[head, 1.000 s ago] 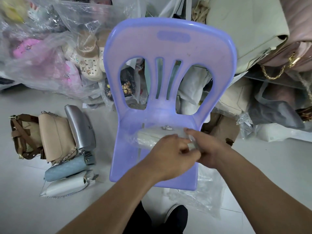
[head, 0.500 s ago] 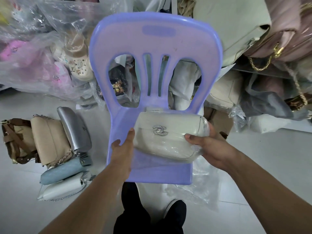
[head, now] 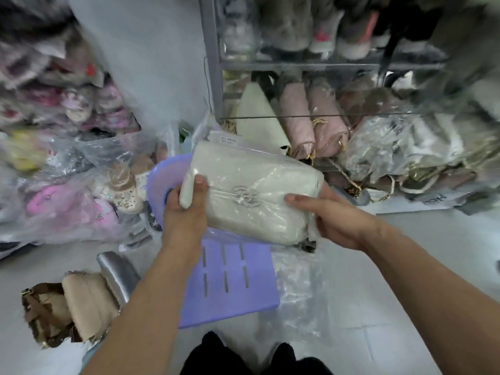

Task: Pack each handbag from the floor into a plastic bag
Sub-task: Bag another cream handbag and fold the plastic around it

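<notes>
A cream handbag (head: 251,185) with a silver clasp, wrapped in a clear plastic bag, is held up above the purple chair (head: 230,282). My left hand (head: 186,212) grips its left end, thumb on the front. My right hand (head: 332,215) holds its right end from below, fingers curled round the edge. On the floor at lower left lie a silver handbag (head: 116,274), a beige handbag (head: 86,301) and a brown handbag (head: 46,315).
Loose clear plastic bags (head: 300,299) lie on the floor right of the chair. A metal shelf (head: 213,63) with bagged handbags and shoes stands behind. Piles of bagged slippers (head: 67,201) fill the left side. My feet (head: 243,355) are at the bottom edge.
The bagged cream handbag has been lifted off the chair seat and raised toward the shelf. The view has tilted upward, and both hands have shifted to the bag's ends.
</notes>
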Action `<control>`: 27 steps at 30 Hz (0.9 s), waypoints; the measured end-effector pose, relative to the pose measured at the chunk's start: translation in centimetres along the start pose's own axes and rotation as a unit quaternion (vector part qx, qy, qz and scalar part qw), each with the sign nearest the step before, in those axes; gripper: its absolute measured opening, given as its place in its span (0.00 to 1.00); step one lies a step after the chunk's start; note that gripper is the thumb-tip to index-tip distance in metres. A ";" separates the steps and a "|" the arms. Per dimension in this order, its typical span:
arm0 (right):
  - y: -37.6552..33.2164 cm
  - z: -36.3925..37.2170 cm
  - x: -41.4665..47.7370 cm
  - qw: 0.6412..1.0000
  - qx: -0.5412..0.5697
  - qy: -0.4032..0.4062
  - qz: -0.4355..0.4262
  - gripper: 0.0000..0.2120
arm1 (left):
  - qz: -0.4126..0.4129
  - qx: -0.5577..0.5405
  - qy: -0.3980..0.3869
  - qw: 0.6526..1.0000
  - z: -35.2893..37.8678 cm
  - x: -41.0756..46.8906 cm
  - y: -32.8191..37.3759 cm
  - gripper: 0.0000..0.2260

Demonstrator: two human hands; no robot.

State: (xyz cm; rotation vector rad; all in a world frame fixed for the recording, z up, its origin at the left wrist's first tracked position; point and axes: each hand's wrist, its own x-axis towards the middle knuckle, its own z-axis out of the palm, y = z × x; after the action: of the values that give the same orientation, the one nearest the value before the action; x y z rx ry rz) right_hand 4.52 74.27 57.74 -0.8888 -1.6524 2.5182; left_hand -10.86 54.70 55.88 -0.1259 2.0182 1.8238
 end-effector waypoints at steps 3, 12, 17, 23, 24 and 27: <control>-4.6 0.4 -3.9 0.997 -0.031 0.022 -0.066 0.31 | 0.025 0.000 -0.028 0.999 0.6 -2.5 4.6 0.09; -13.3 2.4 -10.3 0.975 -0.055 0.136 -0.165 0.30 | 0.090 -0.013 -0.119 0.989 2.6 -5.8 14.8 0.16; -16.0 0.7 -14.2 0.958 -0.041 0.212 -0.189 0.26 | 0.068 0.009 -0.208 0.976 7.2 -5.7 18.2 0.09; -16.9 -4.6 -20.2 0.920 -0.033 0.327 -0.216 0.27 | 0.060 0.044 -0.313 0.947 16.1 -9.4 18.4 0.23; -16.6 -5.7 -21.0 0.913 -0.028 0.342 -0.221 0.25 | 0.056 0.053 -0.332 0.940 17.5 -9.7 17.9 0.25; -16.1 -9.2 -22.6 0.900 -0.013 0.370 -0.228 0.22 | 0.038 0.118 -0.366 0.922 22.0 -10.3 16.4 0.31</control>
State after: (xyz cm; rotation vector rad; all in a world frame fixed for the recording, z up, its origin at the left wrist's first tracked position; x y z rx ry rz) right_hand 22.92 82.42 78.95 -1.1047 -1.4049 1.5615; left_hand -1.74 76.13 73.62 0.6230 1.6708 1.3501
